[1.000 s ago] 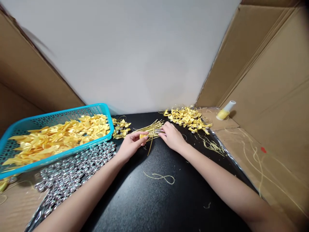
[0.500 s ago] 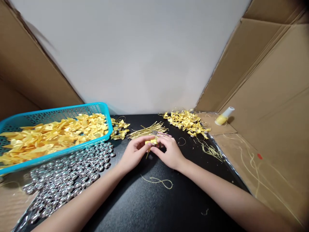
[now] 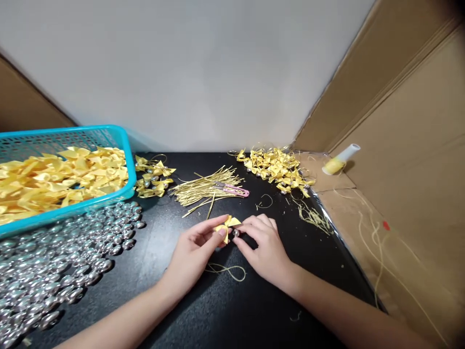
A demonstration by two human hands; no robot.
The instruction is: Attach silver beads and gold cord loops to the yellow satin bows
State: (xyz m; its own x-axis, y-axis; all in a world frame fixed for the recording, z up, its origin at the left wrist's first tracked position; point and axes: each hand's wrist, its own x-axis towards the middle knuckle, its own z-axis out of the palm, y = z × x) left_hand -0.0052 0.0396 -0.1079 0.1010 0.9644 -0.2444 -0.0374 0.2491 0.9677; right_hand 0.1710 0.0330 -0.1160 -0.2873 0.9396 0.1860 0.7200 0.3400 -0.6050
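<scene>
My left hand [image 3: 192,252] pinches a small yellow ribbon bow [image 3: 225,225] above the black table [image 3: 225,310]. My right hand [image 3: 265,247] meets it from the right, fingers closed at the bow, with a small silver bead [image 3: 235,233] at its fingertips. A bundle of gold cords [image 3: 203,189] lies just beyond the hands, with pink scissors [image 3: 232,190] on it. A loose loop of yellow cord [image 3: 227,269] lies under the hands.
A blue basket [image 3: 69,208] full of yellow bows stands at the left. Several silver beads [image 3: 54,261] are spread in front of it. A pile of finished bows [image 3: 278,169] lies at the back right. A glue bottle [image 3: 339,160] lies on cardboard at the right.
Both hands have drawn back from the gold cord bundle toward me, carrying the bow. The scissors now lie uncovered on the cords. The camera has shifted right.
</scene>
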